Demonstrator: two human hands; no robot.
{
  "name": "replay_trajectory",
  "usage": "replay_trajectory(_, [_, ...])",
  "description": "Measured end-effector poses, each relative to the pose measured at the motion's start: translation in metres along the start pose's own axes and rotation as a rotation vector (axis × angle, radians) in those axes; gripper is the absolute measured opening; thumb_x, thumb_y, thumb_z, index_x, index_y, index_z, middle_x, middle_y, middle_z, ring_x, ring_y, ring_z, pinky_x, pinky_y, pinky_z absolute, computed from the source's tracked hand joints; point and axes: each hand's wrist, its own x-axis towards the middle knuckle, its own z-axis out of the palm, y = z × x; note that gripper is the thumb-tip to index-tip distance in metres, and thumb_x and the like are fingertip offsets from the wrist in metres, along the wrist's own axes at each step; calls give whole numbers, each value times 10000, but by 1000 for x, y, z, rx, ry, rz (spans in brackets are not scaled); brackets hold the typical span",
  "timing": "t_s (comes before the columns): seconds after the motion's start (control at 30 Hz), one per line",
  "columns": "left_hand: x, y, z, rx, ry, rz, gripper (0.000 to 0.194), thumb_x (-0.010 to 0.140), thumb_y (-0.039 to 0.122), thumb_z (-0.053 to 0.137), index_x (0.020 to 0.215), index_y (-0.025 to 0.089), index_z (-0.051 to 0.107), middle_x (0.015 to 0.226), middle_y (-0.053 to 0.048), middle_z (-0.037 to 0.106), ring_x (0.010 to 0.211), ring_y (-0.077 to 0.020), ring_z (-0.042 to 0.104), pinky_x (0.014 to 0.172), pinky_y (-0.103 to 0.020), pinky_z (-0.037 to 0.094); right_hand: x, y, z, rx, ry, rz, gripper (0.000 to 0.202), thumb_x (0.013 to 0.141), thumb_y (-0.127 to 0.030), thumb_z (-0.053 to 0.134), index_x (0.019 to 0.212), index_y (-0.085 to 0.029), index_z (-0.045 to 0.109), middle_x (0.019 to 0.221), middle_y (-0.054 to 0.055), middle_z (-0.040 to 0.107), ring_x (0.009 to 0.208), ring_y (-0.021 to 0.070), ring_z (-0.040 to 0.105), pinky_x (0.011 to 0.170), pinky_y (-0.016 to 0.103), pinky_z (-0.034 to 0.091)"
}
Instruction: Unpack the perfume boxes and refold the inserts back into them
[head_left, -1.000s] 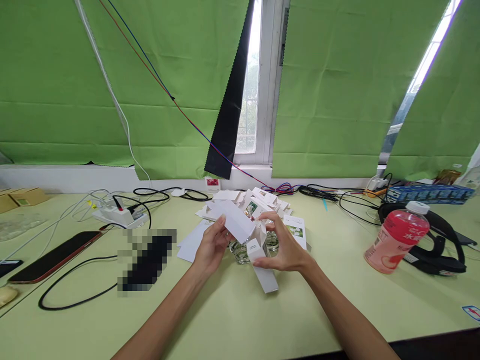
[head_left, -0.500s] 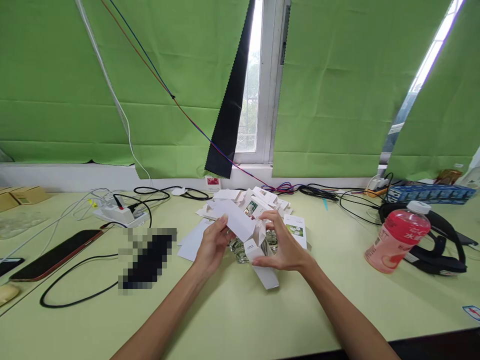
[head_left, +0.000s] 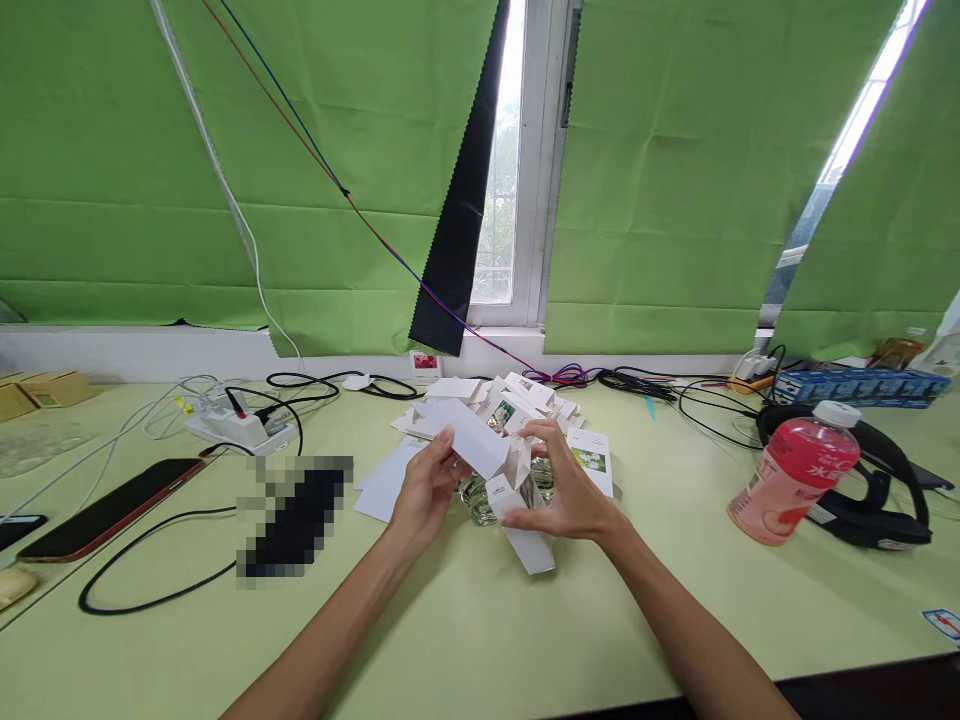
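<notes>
A small white cardboard box (head_left: pixel 471 440) with open end flaps is held between both hands above the table. My left hand (head_left: pixel 426 480) is closed on its left side, thumb on top. My right hand (head_left: pixel 571 490) grips the open end, with the thumb low near a flap (head_left: pixel 529 548) that hangs down and the fingers above. Beneath and behind the hands lie clear glass pieces (head_left: pixel 480 500), partly hidden. A heap of white boxes (head_left: pixel 517 395) lies just beyond, and a white box with a flower picture (head_left: pixel 592 460) is beside my right hand.
A pink drink bottle (head_left: pixel 799 480) and black headphones (head_left: pixel 892 500) stand to the right. On the left are a phone (head_left: pixel 112 510), a power strip (head_left: pixel 240 430) and looping cables. Flat white card (head_left: pixel 382 485) lies by my left hand. Cables (head_left: pixel 637 383) run along the wall.
Both hands keep their hold on the box. Its hanging flap has shifted very slightly left and up; little else differs.
</notes>
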Motion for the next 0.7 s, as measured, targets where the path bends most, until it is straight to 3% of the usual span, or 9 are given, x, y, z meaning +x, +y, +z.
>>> replay_trajectory(0.33, [1,-3,-1,19,28,21,350,669,450,836,864,178,734,810,-15,696,710,-124,591,567,-209,470,0,0,1,-6,5,-13,872,637,-492,852,1309,-271,342,1281,117,395,1264,306,433,954,436,524])
replay_trajectory(0.7, [-2,-4,-1,103,-10,66,336,702,462,809,846,169,731,857,-35,688,766,-145,599,639,-238,481,-1,2,4,2,8,-10,873,642,-482,856,1315,-269,343,1289,110,383,1279,294,418,954,413,519])
